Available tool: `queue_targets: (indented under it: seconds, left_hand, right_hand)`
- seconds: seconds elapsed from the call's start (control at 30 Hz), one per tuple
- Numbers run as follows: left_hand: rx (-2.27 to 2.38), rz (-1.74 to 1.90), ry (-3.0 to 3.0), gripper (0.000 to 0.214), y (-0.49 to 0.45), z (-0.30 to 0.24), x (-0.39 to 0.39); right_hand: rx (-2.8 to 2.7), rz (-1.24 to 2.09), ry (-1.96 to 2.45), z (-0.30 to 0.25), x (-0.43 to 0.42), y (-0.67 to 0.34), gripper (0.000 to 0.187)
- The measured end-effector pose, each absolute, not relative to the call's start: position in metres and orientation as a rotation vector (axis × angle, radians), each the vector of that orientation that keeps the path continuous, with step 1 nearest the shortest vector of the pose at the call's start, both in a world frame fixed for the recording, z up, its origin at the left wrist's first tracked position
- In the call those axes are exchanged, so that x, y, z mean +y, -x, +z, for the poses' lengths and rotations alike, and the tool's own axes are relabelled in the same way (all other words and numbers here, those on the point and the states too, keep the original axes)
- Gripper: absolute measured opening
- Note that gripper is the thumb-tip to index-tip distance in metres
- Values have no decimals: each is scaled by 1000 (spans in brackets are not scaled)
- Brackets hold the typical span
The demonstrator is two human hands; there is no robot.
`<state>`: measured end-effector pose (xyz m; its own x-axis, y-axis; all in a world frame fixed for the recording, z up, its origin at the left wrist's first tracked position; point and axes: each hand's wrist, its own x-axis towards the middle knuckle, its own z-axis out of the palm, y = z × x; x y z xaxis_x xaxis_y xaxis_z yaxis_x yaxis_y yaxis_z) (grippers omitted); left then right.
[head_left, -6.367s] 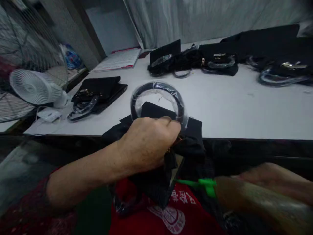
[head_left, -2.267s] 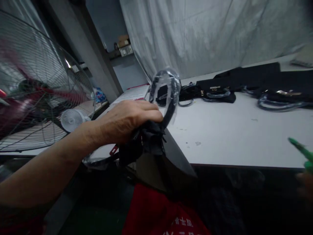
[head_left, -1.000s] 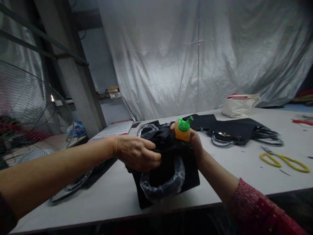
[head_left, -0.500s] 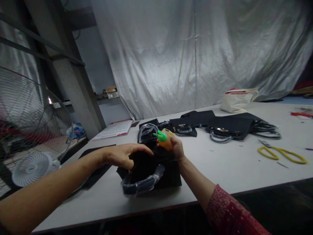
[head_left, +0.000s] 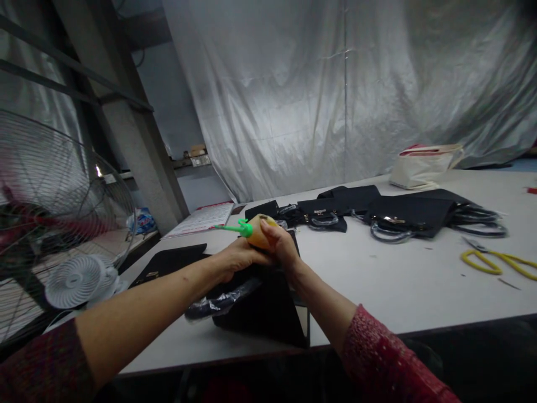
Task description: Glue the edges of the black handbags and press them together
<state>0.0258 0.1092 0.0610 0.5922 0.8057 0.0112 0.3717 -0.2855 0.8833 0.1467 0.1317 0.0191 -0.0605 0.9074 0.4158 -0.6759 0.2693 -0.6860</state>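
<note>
A black handbag (head_left: 268,305) with a plastic-wrapped handle (head_left: 222,299) lies at the near edge of the white table (head_left: 398,280). My right hand (head_left: 279,246) is closed round a small orange squeeze bottle (head_left: 258,232) with a long green nozzle pointing left, held just above the bag. My left hand (head_left: 237,260) is curled against the bag's top, right beside the bottle; what its fingers grip is hidden.
Several more black handbags (head_left: 403,215) lie across the back of the table. Yellow-handled scissors (head_left: 495,262) lie at the right, a cream bag (head_left: 423,165) at the far right. A flat black piece (head_left: 170,260), a small white fan (head_left: 79,280) and a large cage fan (head_left: 54,218) are at the left.
The bag came up from my lap onto the table. Over the last second the bottle's nozzle swung from upright to pointing left, and my left hand closed in on the bag beside it.
</note>
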Motion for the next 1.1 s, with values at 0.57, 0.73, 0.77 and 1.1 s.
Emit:
queue_targets:
  seconds: [0.57, 0.73, 0.77, 1.1]
  left_hand:
    - [1071, 796, -2047, 14, 1, 48, 133]
    - [1225, 834, -2058, 27, -12, 45, 147]
    - [1224, 822, -2050, 35, -14, 44, 149]
    - [1216, 454, -2026, 25, -14, 29, 165]
  right_hand:
    - [-743, 1197, 594, 34, 68, -242, 19]
    - [-676, 1129, 674, 10, 45, -252, 20]
    - [-667, 1120, 687, 6, 42, -254, 20]
    - [-495, 1058, 777, -9, 28, -271, 23]
